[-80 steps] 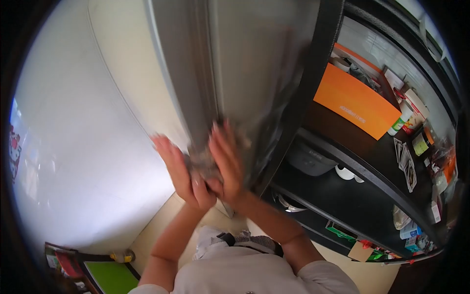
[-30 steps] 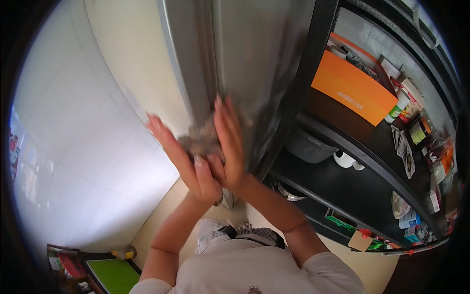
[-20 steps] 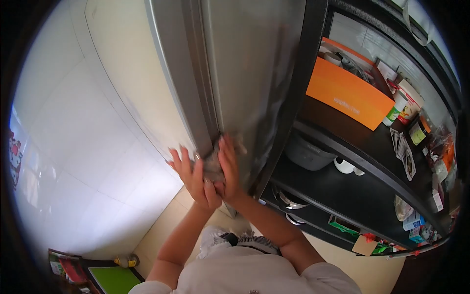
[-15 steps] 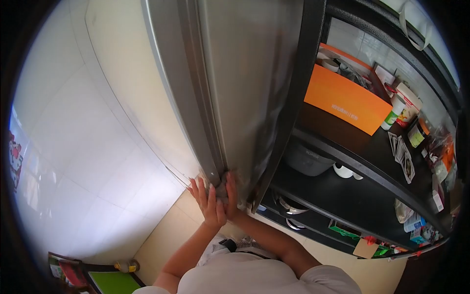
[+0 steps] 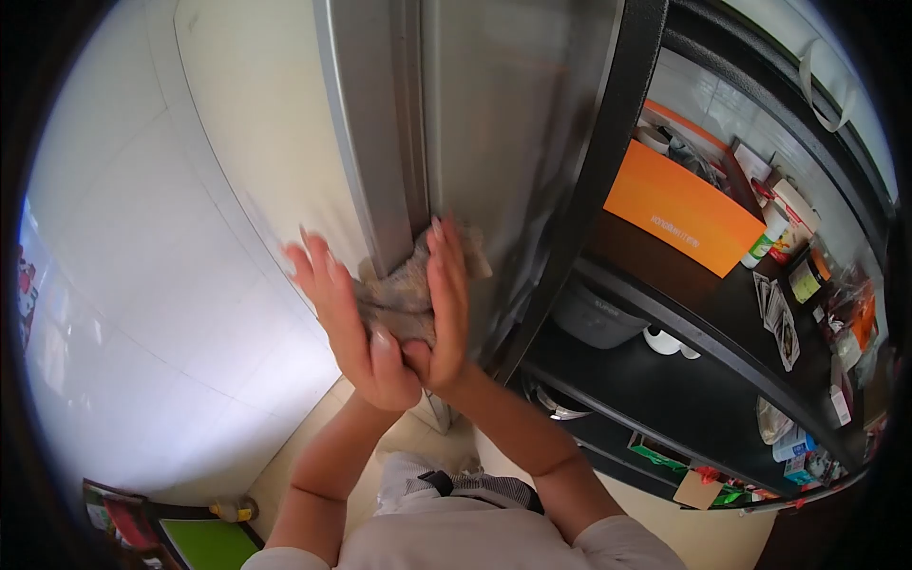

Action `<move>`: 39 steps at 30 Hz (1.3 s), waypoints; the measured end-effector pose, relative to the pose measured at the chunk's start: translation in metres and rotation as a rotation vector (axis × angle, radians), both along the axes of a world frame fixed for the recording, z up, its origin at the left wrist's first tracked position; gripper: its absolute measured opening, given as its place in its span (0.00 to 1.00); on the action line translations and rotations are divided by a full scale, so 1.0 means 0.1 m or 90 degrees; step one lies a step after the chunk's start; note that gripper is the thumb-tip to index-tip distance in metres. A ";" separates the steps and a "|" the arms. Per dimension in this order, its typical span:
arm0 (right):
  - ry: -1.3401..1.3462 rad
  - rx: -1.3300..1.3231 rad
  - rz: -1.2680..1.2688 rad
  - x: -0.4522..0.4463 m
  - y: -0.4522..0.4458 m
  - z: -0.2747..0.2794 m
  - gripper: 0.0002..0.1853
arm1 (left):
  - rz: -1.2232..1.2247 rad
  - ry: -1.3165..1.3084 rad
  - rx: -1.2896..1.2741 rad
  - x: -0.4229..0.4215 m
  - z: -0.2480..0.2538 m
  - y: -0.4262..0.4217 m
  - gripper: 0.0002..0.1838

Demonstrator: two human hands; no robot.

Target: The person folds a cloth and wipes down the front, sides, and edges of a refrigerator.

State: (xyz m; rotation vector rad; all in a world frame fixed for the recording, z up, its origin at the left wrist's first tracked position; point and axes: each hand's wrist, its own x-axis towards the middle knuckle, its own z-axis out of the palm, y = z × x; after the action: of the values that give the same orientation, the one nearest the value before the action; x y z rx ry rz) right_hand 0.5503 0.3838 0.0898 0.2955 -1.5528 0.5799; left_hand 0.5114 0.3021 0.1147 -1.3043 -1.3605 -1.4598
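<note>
A crumpled grey-brown cloth (image 5: pixel 401 294) is wrapped around the lower visible stretch of an upright metallic grey door edge (image 5: pixel 372 142). My left hand (image 5: pixel 350 332) presses the cloth from the left, its fingers stretched upward and slightly blurred. From the other side, my right hand (image 5: pixel 446 309) holds the cloth with straight fingers against the grey door panel (image 5: pixel 513 123). Both thumbs point up close together below the fold, and the heels of the hands meet. Part of the cloth sticks out behind the right fingers.
On the right stands a black shelf unit (image 5: pixel 608 161). It carries an orange box (image 5: pixel 684 218), a grey bin (image 5: pixel 594 313), several cards (image 5: pixel 779 323) and a dark jar (image 5: pixel 807 275). A white tiled wall (image 5: pixel 190 313) rises on the left; a green panel (image 5: pixel 204 543) lies at lower left.
Both hands and the cloth have moved up along the door edge in the view, looking larger now. More of the cloth shows between them, and the left fingers are spread wider.
</note>
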 end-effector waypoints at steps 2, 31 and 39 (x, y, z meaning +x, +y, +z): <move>0.018 -0.015 0.020 -0.02 -0.01 -0.33 0.32 | 0.052 0.082 0.018 -0.06 -0.36 0.02 0.31; -0.263 -0.080 -0.206 -0.71 -1.42 -0.38 0.12 | -0.571 -0.720 -0.513 -1.70 -0.81 -1.76 0.24; -0.408 -0.449 -0.147 -1.62 -2.06 -0.96 0.11 | -0.567 -1.048 -0.276 -2.55 -1.11 -2.44 0.18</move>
State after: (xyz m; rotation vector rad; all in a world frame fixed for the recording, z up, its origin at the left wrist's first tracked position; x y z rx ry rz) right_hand 0.3887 0.1782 -0.0057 -0.6571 -1.8292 1.0547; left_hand 0.2563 0.0583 0.0040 -0.7544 -2.2211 -3.3883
